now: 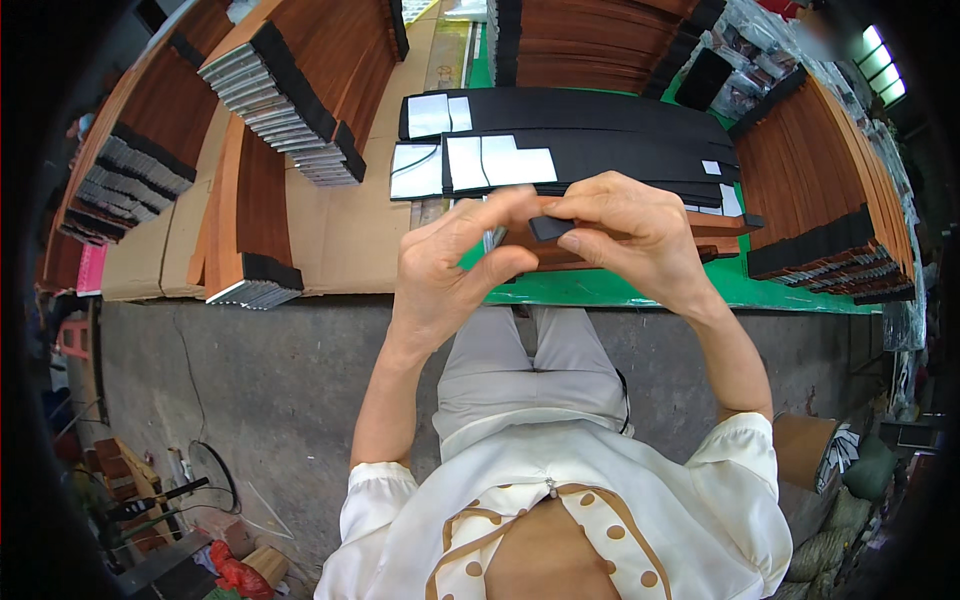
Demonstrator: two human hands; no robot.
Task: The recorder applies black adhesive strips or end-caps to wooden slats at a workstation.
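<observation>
My right hand pinches a small black strip piece between thumb and fingers, above the table's near edge. Close to its left, my left hand is curved with thumb and fingers apart, and its index fingertip comes near the black piece. Beneath both hands a brown wood-look panel lies along the table edge. The panel's pale grey end shows in the gap of my left hand; whether the hand touches it, I cannot tell. Just beyond lie long flat black strips with white sheets on them.
Stacks of brown panels with black-wrapped ends stand at the left, at the back and at the right. Brown cardboard and a green cover line the table. Clear plastic packets lie at the back right.
</observation>
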